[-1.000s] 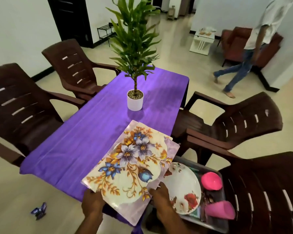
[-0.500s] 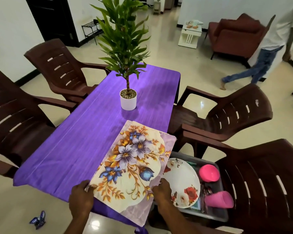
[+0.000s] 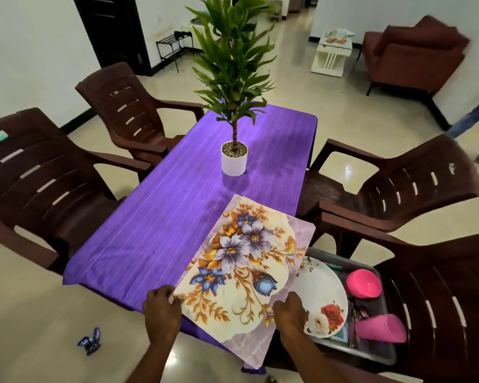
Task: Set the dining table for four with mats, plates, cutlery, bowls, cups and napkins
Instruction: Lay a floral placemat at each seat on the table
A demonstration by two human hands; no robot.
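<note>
The floral mats [image 3: 244, 269] lie as a stack at the near right corner of the table [image 3: 177, 222], their near edge hanging past the table's end. The left hand [image 3: 161, 308] pinches the stack's near left corner with curled fingers; the right hand [image 3: 289, 310] grips the near right edge, fingers curled over it. How many mats the stack holds cannot be told, though more than one edge shows at its far corner.

Judged from this, the job has barely begun: no mat lies at any of the four chairs' places, and the purple cloth carries nothing else but a potted plant [image 3: 233, 158] in the middle.

Everything else waits in a grey tray [image 3: 382, 355] on the seat of the near right chair [image 3: 440, 299], just beside the mats: floral plates [image 3: 320, 297], a pink bowl [image 3: 364, 283], a pink cup [image 3: 380, 331] on its side, and cutlery [image 3: 353, 322] between plates and cup. Something green under the plates may be napkins; that is unclear.
</note>
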